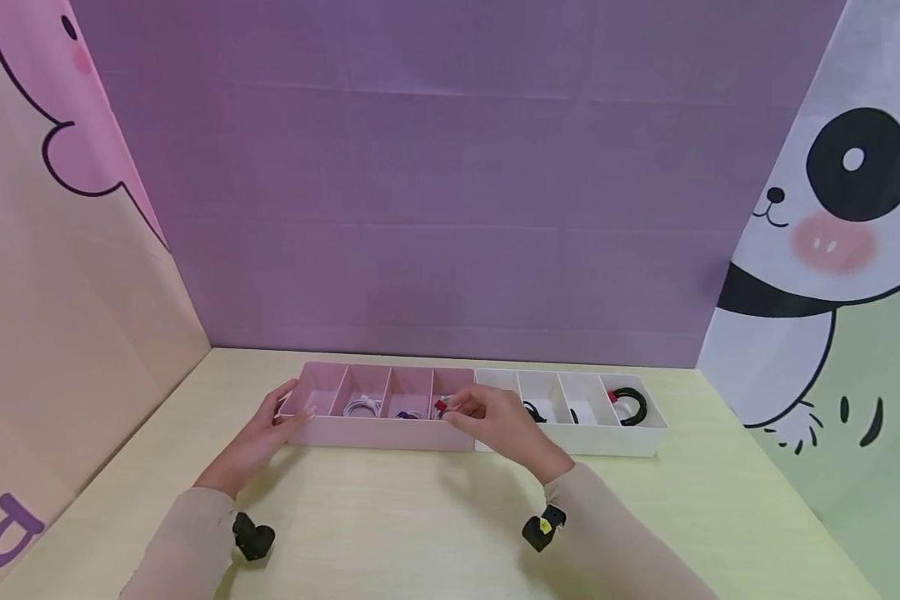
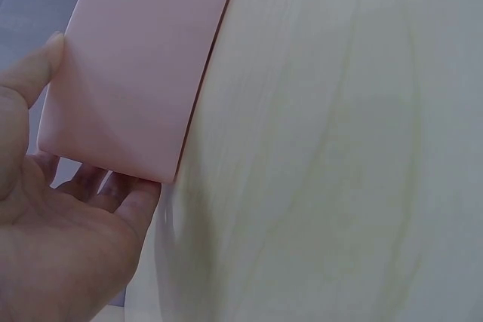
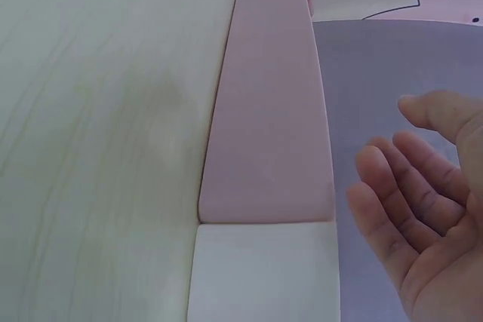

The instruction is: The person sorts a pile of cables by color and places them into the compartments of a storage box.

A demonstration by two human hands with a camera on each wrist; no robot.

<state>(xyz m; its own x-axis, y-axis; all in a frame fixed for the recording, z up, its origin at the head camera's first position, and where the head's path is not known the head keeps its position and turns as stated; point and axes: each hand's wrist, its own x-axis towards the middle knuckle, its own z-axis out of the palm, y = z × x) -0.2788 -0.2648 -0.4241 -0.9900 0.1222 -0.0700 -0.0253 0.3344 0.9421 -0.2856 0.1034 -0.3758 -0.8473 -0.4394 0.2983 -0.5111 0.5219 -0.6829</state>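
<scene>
At the far side of the table stands a pink divided box (image 1: 390, 435), end to end with a white divided box (image 1: 596, 442). My left hand (image 1: 258, 437) holds the pink box's left end. In the left wrist view its thumb (image 2: 51, 58) lies at the upper edge and the fingers press the end wall. Over the pink box's rightmost compartment is my right hand (image 1: 498, 421), close to a small red-marked item (image 1: 440, 407) lying there. The right wrist view shows its fingers (image 3: 389, 201) loosely curled, with nothing between fingers and thumb.
A coiled white cable (image 1: 362, 406) and a bluish cable (image 1: 410, 414) lie in pink compartments. White compartments hold a black cable (image 1: 532, 412) and a thick black coil (image 1: 633, 408) with a red part. A purple backdrop (image 1: 450, 208) rises behind the table (image 1: 375, 517).
</scene>
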